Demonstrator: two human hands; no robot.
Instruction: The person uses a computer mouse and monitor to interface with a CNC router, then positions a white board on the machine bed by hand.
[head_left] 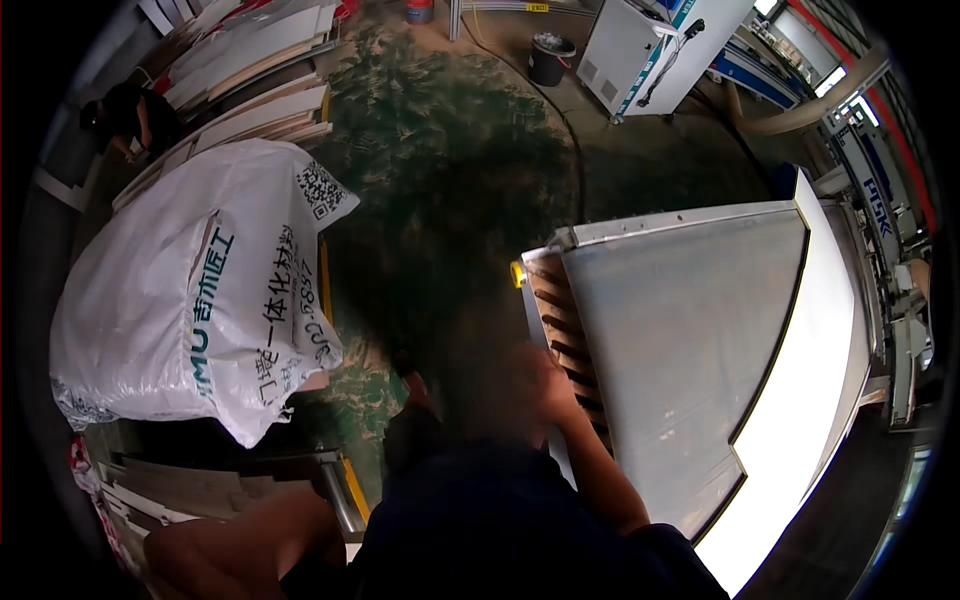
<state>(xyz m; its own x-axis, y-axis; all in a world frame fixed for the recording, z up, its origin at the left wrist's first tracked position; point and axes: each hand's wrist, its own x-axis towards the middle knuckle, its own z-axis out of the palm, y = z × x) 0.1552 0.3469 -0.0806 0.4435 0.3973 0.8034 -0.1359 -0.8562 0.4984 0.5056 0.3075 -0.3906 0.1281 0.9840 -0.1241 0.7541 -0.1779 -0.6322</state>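
My right hand (545, 380) is by the slatted side (566, 330) of a wide grey belt table. Its fingers are smeared, and I cannot tell whether they touch the edge or hold anything. My bent left arm (240, 545) shows at the lower left, but its hand is hidden. A long white panel (810, 370) with a dark, stepped edge lies across the right part of the grey belt (680, 350). At the table's far left corner sits a small yellow object (517, 274). In front of my body a blurred patch covers part of the floor.
A bulging white plastic sack (180, 300) lies at the left, near stacked boards (250, 130). Another person (135, 120) bends at the far left. Farther off stand a black bucket (551, 60) and a white machine cabinet (625, 55). A cable (572, 135) crosses the green, dusty floor (440, 110).
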